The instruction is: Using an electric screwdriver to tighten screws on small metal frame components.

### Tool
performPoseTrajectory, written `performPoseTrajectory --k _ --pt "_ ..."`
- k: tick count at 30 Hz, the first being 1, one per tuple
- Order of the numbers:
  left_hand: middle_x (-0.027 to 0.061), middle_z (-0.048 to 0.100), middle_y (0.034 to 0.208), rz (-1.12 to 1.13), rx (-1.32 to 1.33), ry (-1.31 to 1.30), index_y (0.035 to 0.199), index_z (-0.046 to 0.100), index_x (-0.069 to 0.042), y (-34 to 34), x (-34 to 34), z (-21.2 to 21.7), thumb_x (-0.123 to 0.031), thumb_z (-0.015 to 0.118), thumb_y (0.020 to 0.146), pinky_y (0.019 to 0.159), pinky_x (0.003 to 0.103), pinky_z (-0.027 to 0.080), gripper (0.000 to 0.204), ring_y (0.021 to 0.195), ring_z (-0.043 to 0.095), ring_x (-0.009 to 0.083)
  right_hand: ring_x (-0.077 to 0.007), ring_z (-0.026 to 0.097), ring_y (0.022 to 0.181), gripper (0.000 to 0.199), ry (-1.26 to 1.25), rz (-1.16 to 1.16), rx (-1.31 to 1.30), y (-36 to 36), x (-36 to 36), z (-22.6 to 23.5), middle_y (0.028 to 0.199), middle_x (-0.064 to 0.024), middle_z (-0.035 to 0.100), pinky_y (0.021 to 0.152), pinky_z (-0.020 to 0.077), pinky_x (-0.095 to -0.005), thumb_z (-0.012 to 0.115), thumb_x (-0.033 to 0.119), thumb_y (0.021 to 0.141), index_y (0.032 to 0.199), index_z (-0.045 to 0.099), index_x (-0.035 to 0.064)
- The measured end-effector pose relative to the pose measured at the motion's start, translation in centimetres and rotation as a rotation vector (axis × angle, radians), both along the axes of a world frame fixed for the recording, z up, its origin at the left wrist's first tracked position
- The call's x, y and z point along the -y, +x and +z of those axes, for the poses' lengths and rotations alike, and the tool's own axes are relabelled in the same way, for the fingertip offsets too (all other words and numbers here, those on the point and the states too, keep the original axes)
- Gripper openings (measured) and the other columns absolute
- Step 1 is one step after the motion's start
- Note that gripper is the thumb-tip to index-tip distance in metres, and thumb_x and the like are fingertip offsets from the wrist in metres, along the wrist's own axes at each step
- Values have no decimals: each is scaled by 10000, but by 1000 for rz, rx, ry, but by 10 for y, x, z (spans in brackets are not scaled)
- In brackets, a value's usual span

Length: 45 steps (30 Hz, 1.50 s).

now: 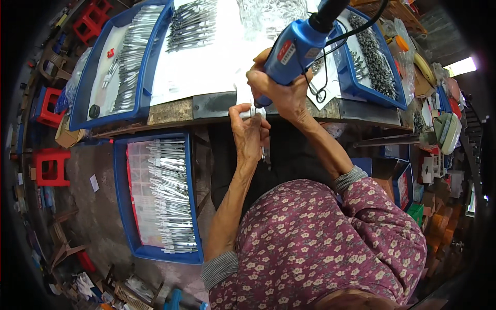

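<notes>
Right hand [287, 93] fingers wrapped around blue electric screwdriver [297, 44], tip down at bench [175, 111] front edge; left hand [249, 132] fingers pinched small metal part [254, 111] beneath it.

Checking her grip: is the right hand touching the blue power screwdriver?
Touching. The head view shows the right hand wrapped around the handle of the blue power screwdriver, fingers closed on it with no gap.
</notes>
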State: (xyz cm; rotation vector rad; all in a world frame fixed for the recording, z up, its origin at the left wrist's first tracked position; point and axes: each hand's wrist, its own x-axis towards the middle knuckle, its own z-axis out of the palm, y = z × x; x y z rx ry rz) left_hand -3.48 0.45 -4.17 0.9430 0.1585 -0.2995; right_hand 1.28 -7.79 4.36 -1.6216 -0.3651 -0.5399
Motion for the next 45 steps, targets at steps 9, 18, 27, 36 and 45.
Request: performPoseTrajectory --k 9,18,27,36,45 --pt "57 486 593 19 22 -36 1018 291 -94 -3 0 -1 -127 490 834 342 183 279 274 413 378 65 -110 575 517 211 -29 47 47 -4 0 5 643 -70 590 453 480 -220 602 -50 669 861 527 -8" --pt "65 490 608 16 25 -47 1027 290 -95 -3 -1 -2 -143 499 840 341 177 279 285 416 384 66 -115 582 518 202 -23 76 41 -3 1 4 633 -72 590 464 487 -224 605 -37 686 872 532 -7" --pt "63 496 610 3 41 -105 1026 286 -100 -2 0 -8 -153 511 841 338 171 267 296 408 380 62 -124 582 512 192 -112 -17 61 -4 0 6 615 -69 583 465 483 -234 602 -39 690 867 533 -9" --pt "92 482 621 -4 30 -103 1030 266 -65 -2 -1 -7 -96 499 818 334 209 374 316 399 363 68 -123 578 509 196 -63 26 111 -2 2 5 620 -72 580 460 477 -233 600 -39 693 874 530 -10" --pt "67 492 609 -6 23 -120 1015 287 -108 -3 -1 -7 -135 487 845 337 177 255 264 404 361 65 -117 570 491 141 0 44 73 -1 -2 4 601 -66 576 455 474 -234 591 -45 688 819 548 -17"
